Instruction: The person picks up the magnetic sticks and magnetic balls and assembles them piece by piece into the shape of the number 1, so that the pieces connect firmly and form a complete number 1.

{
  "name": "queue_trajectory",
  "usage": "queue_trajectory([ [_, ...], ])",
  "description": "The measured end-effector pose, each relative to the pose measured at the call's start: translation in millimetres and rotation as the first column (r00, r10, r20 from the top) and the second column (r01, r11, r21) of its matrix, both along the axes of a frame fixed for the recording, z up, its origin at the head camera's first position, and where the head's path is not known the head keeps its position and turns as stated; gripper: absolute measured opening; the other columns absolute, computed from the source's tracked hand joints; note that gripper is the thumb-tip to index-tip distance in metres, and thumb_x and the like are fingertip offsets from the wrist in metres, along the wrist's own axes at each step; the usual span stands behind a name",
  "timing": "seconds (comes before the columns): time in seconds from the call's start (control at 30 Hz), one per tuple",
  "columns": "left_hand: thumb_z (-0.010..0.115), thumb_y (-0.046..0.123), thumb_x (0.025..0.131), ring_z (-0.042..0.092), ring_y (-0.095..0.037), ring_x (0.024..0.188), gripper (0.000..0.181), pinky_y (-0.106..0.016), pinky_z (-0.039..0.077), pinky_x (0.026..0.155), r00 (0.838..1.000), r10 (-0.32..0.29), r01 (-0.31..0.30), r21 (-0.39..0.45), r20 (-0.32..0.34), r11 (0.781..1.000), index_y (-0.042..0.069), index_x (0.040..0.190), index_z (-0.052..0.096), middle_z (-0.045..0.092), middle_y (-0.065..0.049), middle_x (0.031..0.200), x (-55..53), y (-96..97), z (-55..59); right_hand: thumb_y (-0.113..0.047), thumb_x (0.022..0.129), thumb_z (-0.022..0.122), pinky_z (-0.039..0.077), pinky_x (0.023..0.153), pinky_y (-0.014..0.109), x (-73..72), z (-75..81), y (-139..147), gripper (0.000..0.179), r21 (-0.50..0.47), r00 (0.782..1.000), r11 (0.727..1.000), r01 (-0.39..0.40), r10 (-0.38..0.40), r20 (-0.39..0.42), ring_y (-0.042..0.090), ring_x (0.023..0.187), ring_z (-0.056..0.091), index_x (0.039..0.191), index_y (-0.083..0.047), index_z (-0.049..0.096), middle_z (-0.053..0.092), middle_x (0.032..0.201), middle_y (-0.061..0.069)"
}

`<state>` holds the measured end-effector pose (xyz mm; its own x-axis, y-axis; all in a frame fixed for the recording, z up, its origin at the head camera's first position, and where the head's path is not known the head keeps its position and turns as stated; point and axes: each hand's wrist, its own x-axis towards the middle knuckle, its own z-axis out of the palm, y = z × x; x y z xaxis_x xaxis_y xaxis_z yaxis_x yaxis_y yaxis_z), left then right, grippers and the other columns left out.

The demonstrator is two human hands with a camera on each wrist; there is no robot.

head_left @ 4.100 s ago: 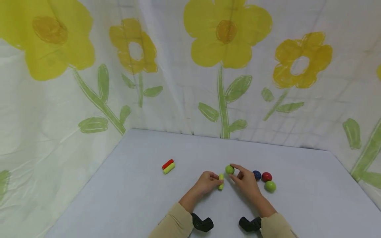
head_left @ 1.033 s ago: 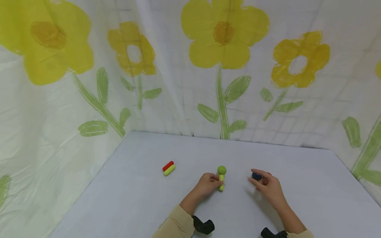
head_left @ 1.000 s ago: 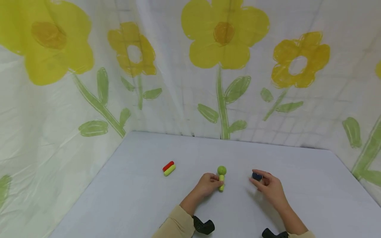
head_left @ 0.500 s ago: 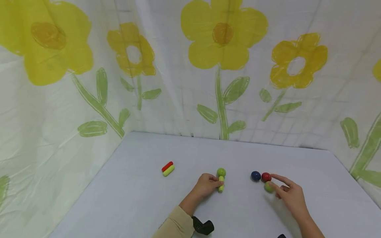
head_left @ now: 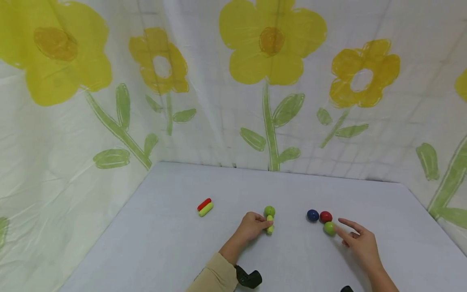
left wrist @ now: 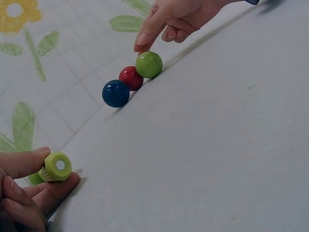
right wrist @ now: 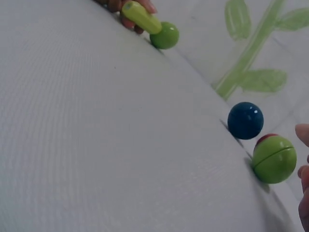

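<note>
My left hand (head_left: 251, 226) pinches a yellow-green magnetic rod (head_left: 270, 230) between thumb and fingers. A pale round disc shows on the rod's near end (left wrist: 60, 165) in the left wrist view. At its far end the rod meets a green ball (head_left: 269, 211). My right hand (head_left: 362, 245), fingers apart, is beside a second green ball (head_left: 330, 228); the right wrist view shows a gap between fingers and ball. That ball sits against a red ball (head_left: 326, 217), with a blue ball (head_left: 312, 215) to the left.
A red rod (head_left: 204, 204) and another yellow-green rod (head_left: 206, 209) lie side by side on the white table (head_left: 164, 243), further left. Behind the table hangs a white curtain (head_left: 204, 134) with painted flowers. A black wrist device (head_left: 249, 277) sits on the left wrist.
Earlier my right hand held a green ball near the rod; now that ball is at the rod's end. The right hand has moved right, past the blue ball to the other green ball.
</note>
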<state>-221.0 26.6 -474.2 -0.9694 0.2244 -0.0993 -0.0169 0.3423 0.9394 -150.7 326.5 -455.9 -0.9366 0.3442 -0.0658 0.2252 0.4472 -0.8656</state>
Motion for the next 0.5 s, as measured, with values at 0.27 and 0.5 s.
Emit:
queue_trajectory([
  [0.27, 0.075, 0.015, 0.085, 0.055, -0.01, 0.069, 0.025, -0.024, 0.045, 0.061, 1.0, -0.004, 0.003, -0.005, -0.004, 1.0, -0.009, 0.09, 0.069, 0.067, -0.007, 0.078, 0.8, -0.1, 1.1, -0.027, 0.087, 0.075, 0.038, 0.049, 0.025, -1.0, -9.0, 0.1, 0.061, -0.03, 1.0, 1.0, -0.004, 0.004, -0.002, 0.009, 0.054, 0.047, 0.134, 0.004, 0.052, 0.057, 0.058, -0.001],
  [0.5, 0.075, 0.013, 0.085, 0.053, -0.009, 0.067, 0.023, -0.023, 0.044, 0.059, 1.0, -0.007, 0.007, 0.007, -0.02, 1.0, -0.01, 0.089, 0.069, 0.067, -0.007, 0.076, -0.8, 0.2, -0.4, -0.027, 0.086, 0.076, 0.035, 0.05, 0.026, -1.8, -15.2, 1.2, 0.06, -0.023, 1.0, 1.0, 0.012, -0.013, -0.01, 0.008, 0.054, 0.046, 0.132, 0.005, 0.054, 0.056, 0.058, 0.0],
])
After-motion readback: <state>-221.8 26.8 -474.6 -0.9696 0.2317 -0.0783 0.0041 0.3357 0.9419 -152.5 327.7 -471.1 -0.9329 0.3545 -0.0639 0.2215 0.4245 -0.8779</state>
